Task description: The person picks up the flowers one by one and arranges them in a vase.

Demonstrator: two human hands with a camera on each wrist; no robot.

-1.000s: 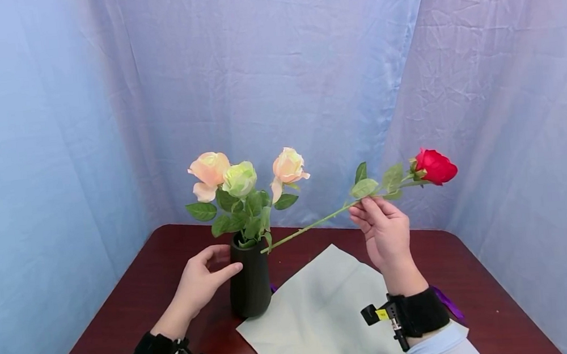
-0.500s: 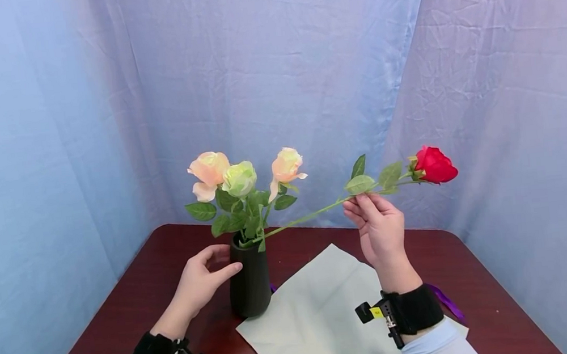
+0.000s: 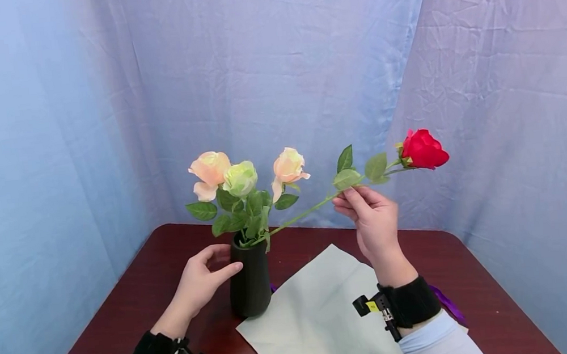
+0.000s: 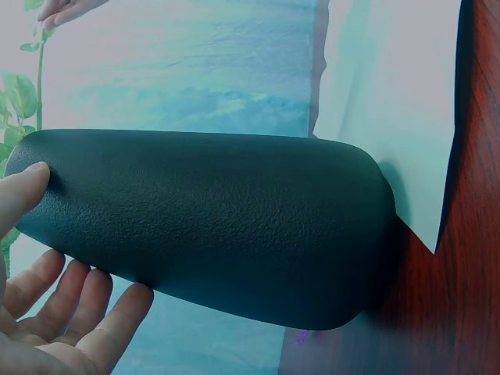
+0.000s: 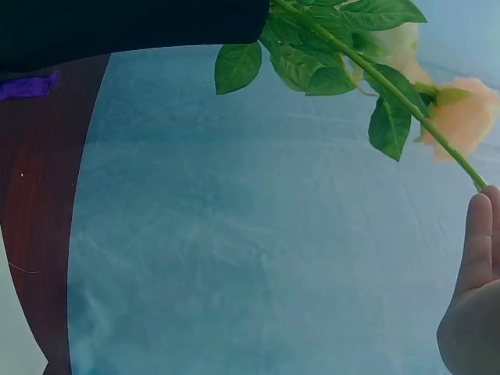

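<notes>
A black vase (image 3: 250,285) stands upright on the table, holding two peach roses (image 3: 289,166) and a pale green rose (image 3: 240,179). My left hand (image 3: 197,281) grips it near the top, thumb on one side and fingers on the other, as the left wrist view shows. With thumb and fingertips, my right hand (image 3: 377,222) pinches the stem of a red rose (image 3: 423,150) just below its leaves. The stem slants down to the left, its lower end at the vase mouth among the leaves. In the right wrist view this green stem (image 5: 391,90) crosses in front of the other flowers.
A pale sheet of wrapping paper (image 3: 322,315) lies right of the vase on the dark red table (image 3: 123,323). Purple ribbon (image 3: 446,304) shows beside the right wrist. Light blue cloth (image 3: 272,58) hangs behind and around the table.
My right hand has moved left and slightly up with the red rose. Its stem end has gone from beside the vase rim to the vase mouth. My left hand and the vase stay put.
</notes>
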